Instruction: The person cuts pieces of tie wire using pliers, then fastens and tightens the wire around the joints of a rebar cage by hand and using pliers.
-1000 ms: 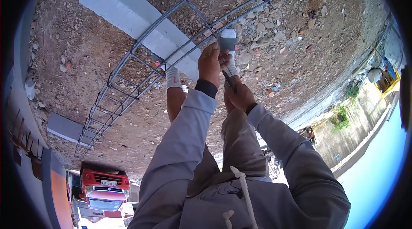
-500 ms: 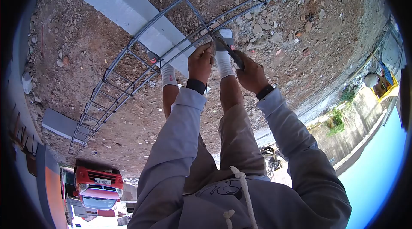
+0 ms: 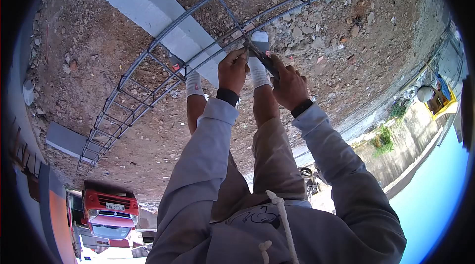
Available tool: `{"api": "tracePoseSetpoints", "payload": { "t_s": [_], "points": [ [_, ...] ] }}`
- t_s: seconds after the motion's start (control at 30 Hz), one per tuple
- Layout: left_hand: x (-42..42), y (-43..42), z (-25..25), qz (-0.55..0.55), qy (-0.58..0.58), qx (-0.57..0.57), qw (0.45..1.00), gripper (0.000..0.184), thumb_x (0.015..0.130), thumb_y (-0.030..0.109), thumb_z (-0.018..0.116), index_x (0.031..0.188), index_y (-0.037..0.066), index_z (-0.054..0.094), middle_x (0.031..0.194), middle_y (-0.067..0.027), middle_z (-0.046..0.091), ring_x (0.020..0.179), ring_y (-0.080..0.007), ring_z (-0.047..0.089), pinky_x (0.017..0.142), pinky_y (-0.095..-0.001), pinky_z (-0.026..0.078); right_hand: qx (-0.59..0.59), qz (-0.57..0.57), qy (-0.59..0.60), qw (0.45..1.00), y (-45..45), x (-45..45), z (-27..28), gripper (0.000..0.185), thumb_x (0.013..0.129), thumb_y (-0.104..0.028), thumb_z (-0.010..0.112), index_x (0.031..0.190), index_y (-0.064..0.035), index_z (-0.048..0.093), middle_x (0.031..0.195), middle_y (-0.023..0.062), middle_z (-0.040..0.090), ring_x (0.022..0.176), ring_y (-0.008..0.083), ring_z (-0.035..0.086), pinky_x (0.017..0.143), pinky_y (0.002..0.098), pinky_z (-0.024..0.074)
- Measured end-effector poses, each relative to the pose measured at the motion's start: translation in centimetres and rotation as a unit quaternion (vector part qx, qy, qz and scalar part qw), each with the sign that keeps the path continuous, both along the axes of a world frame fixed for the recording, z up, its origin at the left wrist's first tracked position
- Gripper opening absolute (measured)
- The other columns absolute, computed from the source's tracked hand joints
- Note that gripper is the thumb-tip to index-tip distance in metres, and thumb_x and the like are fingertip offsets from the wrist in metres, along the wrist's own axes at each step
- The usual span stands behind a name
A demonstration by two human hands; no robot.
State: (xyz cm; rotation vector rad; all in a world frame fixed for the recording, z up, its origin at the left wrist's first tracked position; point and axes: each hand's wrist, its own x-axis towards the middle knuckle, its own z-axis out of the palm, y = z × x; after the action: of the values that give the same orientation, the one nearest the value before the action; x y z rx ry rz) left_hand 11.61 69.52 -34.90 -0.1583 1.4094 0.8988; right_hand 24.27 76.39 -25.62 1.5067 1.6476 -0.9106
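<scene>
A long steel rebar cage (image 3: 184, 72) curves across the view, with cross ties between its bars. My right hand (image 3: 289, 85) is closed round the handles of dark pliers (image 3: 265, 61), whose jaws reach up to the near bar of the cage. Just left of the jaws, my left hand (image 3: 232, 72) is closed in a pinch beside that bar. What its fingertips hold is too small to make out. Both hands are in front of my lower legs and feet.
Under the cage lies a pale grey slab (image 3: 148, 7), with a smaller grey block (image 3: 69, 140) at the left. Rubble covers the ground (image 3: 316, 86). A red car (image 3: 110, 209) stands lower left; a yellow container (image 3: 444, 108) is at the right by a wall (image 3: 405, 140).
Since the first frame my hands have moved apart, and the pliers have risen from below my left hand to the bar. In the last half second they have barely moved.
</scene>
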Motion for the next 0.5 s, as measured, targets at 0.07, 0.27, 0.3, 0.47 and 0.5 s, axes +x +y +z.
{"api": "tracePoseSetpoints", "payload": {
  "t_s": [0.07,0.27,0.3,0.47,0.5],
  "points": [
    [-0.1,0.1,0.0,0.006,-0.012,-0.001,1.0,0.023,0.089,0.009,0.053,0.109,-0.002,0.06,0.064,-0.0014,0.054,0.052,-0.007,0.047,0.045,-0.0216,0.035,-0.006,-0.022,0.012,1.0,-0.1,0.0,-0.1,0.059,0.08,-0.017,0.055,0.136,-0.0182,0.035,0.102,0.0192,0.057,0.096,0.0392,0.057,0.086,0.0572,0.0384],
    [-0.8,0.2,0.9,-0.013,-0.034,-0.024,0.999,0.025,0.088,0.017,0.056,0.104,-0.001,0.06,0.073,-0.0041,0.058,0.059,-0.0085,0.051,0.051,-0.0214,0.039,-0.125,-0.146,0.102,0.976,-0.3,2.0,-2.2,0.035,0.082,-0.023,0.059,0.111,-0.0053,0.053,0.081,0.014,0.062,0.081,0.0319,0.063,0.072,0.0416,0.0498],
    [-0.2,-0.1,1.0,0.001,-0.003,-0.02,1.0,0.025,0.087,0.02,0.058,0.102,0.0,0.06,0.076,-0.0046,0.058,0.062,-0.0097,0.053,0.055,-0.0215,0.041,-0.205,-0.276,0.117,0.932,-0.2,1.9,-2.1,0.03,0.084,-0.024,0.058,0.105,-0.0046,0.054,0.079,0.0116,0.06,0.078,0.0288,0.062,0.07,0.0404,0.05],
    [0.6,0.5,0.6,-0.051,-0.036,0.054,0.997,0.04,0.084,0.032,0.06,0.106,0.0,0.057,0.095,-0.0065,0.059,0.084,-0.0133,0.056,0.069,-0.0279,0.046,-0.478,-0.667,0.24,0.519,-2.8,1.9,-2.7,0.034,0.087,-0.036,0.056,0.094,-0.0027,0.056,0.076,0.005,0.059,0.068,0.0214,0.06,0.062,0.0363,0.0518],
    [1.3,0.6,-0.6,-0.013,-0.094,0.053,0.994,0.036,0.084,0.029,0.058,0.105,0.0,0.057,0.089,-0.0075,0.059,0.078,-0.0161,0.058,0.069,-0.0298,0.048,-0.473,-0.683,0.253,0.495,-3.8,1.6,-2.9,0.038,0.087,-0.04,0.055,0.095,-0.0029,0.056,0.075,0.0058,0.059,0.063,0.0214,0.06,0.06,0.0361,0.0529]
  ]
}}
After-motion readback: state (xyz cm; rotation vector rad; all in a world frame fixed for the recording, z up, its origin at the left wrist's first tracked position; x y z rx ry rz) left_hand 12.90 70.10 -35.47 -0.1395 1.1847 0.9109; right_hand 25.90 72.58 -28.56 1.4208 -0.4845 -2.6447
